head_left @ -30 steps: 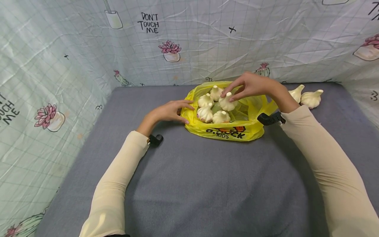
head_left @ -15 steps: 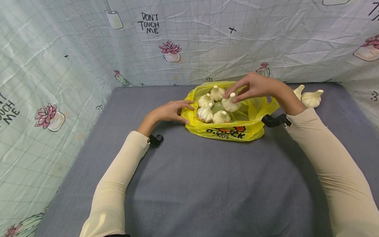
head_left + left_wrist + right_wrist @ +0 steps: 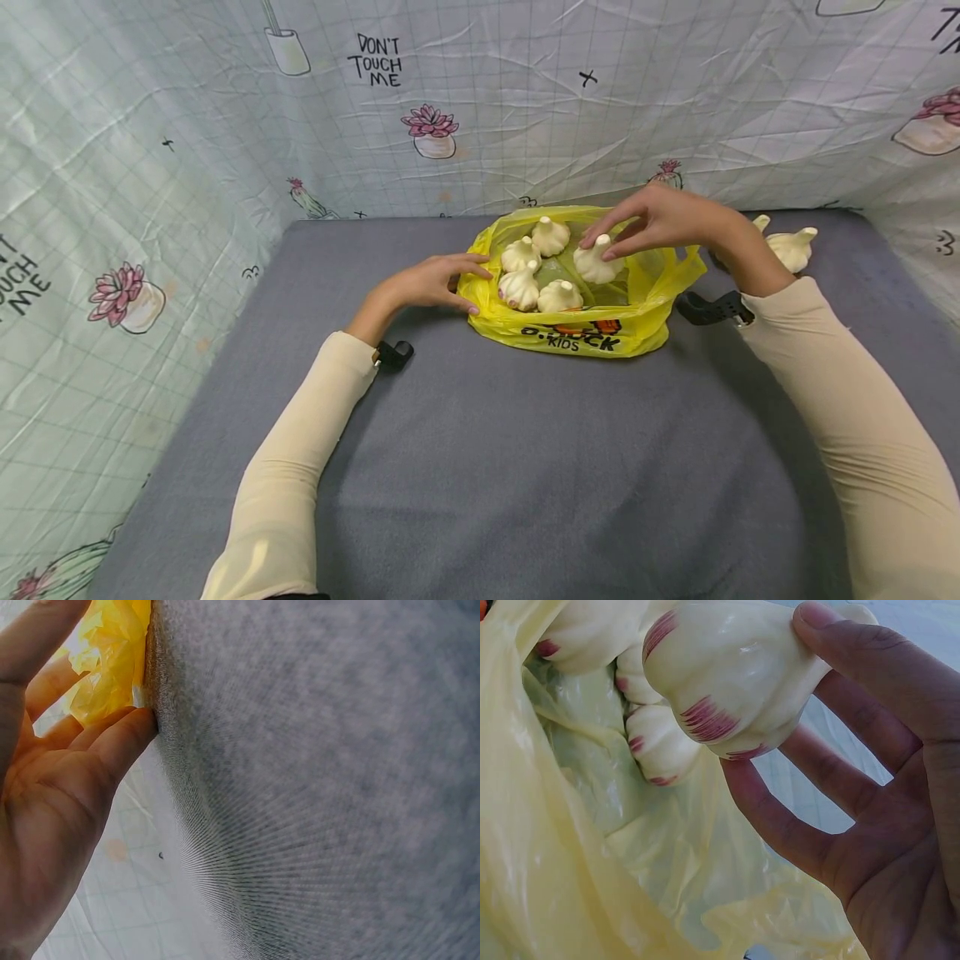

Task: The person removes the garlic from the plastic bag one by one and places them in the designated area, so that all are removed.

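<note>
My right hand (image 3: 663,221) pinches a garlic bulb (image 3: 597,262) near its stem, over the right part of an open yellow plastic bag (image 3: 573,337). Purple streaks mark the bulb's underside in the right wrist view (image 3: 720,682). Inside the bag, toward its left, sit several other cream garlic bulbs (image 3: 519,287). At the bag's left side my left hand (image 3: 423,283) rests with fingers spread against the plastic. The left wrist view shows those fingers (image 3: 124,742) extended beside the crumpled yellow bag (image 3: 112,660).
Two more garlic bulbs lie right of the bag; one bulb (image 3: 791,248) shows well, while the right forearm partly covers the other. A grey cloth (image 3: 517,467) spreads under everything. Behind stands a patterned curtain (image 3: 495,108).
My right hand has shifted a little to the right with the garlic bulb, away from the other bulbs in the bag. The left hand has stayed in place.
</note>
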The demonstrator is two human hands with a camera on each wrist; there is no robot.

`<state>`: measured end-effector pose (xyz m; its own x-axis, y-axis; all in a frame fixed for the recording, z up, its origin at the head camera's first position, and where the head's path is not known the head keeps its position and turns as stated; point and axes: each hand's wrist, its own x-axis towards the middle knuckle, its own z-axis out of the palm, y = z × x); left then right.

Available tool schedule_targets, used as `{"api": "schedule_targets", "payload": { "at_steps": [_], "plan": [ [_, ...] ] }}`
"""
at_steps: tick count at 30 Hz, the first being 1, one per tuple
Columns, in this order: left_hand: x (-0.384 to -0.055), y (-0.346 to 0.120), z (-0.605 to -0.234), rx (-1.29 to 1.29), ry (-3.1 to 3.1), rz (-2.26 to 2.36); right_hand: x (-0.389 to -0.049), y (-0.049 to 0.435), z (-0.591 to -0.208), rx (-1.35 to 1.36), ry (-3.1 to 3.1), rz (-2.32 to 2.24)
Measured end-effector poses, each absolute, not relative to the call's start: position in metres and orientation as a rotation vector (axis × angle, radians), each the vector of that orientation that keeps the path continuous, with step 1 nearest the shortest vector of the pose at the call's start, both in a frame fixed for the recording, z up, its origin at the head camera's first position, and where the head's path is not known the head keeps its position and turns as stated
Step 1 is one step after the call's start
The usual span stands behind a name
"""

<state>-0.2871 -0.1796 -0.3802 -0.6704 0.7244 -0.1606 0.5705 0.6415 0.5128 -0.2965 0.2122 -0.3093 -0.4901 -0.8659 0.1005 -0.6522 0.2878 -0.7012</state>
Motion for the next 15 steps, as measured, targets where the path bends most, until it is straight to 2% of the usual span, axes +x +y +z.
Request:
{"api": "schedule_targets", "payload": {
  "at_steps": [15],
  "plan": [
    [-0.288,-0.18,-0.379,1.044,2.496,0.623,-0.293,0.227,-0.311,-1.41,2.248,-1.073]
  ]
}}
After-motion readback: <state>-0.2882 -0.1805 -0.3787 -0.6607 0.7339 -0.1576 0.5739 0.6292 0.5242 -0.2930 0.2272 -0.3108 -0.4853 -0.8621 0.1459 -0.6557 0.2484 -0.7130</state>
